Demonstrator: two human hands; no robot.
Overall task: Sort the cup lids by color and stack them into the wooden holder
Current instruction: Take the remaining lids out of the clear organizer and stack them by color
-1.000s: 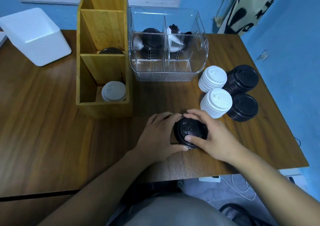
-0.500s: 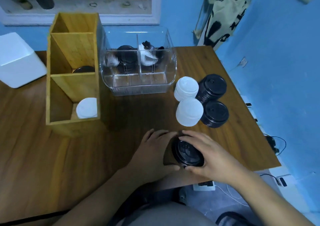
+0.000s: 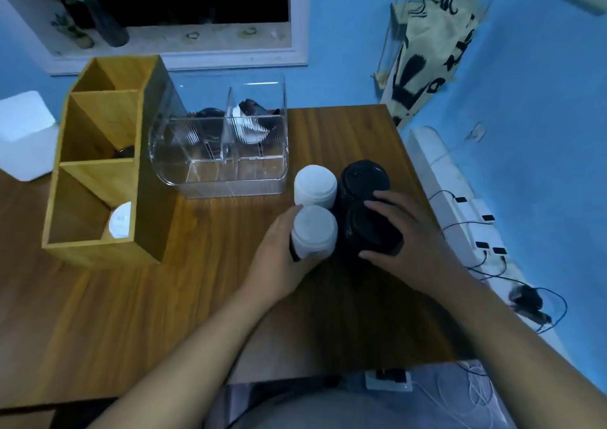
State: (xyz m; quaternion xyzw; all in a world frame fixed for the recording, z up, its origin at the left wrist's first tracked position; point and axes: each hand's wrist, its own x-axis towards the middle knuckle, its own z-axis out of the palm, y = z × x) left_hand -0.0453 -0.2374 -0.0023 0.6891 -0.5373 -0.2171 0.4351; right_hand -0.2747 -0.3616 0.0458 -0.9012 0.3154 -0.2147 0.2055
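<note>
Table point(image 3: 164, 297) carried the holder point(image 3: 151, 166) by its far edge, left. Near the right edge, the left hand point(image 3: 282, 258) curled round the nearer white stack point(image 3: 313, 231); the right hand point(image 3: 410, 241) clasped the nearer black stack point(image 3: 371, 231). Both stacks judged light, thin, slippery: grip sides low, gently.

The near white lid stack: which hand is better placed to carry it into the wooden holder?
Probably left. The left hand wraps the near white lid stack, and the wooden holder stands further left. The right hand holds the near black lid stack.
</note>
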